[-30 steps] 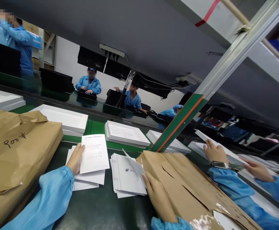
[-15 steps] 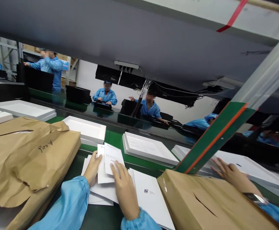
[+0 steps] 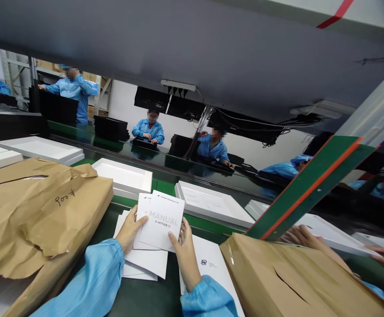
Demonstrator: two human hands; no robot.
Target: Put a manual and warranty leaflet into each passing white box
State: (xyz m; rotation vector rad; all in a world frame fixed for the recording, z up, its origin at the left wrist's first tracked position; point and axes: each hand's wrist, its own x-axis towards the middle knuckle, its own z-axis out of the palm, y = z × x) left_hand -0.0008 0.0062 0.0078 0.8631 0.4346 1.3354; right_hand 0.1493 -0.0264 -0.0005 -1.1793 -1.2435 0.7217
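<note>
Two overlapping white manuals are held up in front of me. The front manual (image 3: 164, 220), printed "MANUAL HYTAB", is pinched at its right edge by my right hand (image 3: 185, 251). My left hand (image 3: 128, 231) grips the rear manual (image 3: 141, 240) at its left edge, thumb in front. Beneath them lies a loose stack of white booklets (image 3: 145, 264) on the dark green surface. To the right, partly behind my right forearm, is a white printed sheet or booklet (image 3: 211, 268) with a small black logo.
A torn brown paper package (image 3: 46, 211) stands at left, another brown package (image 3: 277, 273) at right. White box trays (image 3: 122, 176) line the green belt beyond. A slanted green-and-orange post (image 3: 310, 189) rises at right, near a co-worker's hands (image 3: 305, 237). A shelf (image 3: 178, 39) hangs overhead.
My right hand has moved from the front manual's face to its right edge. The front manual has come further right, its cover now fully showing. The co-worker's hands at right have shifted.
</note>
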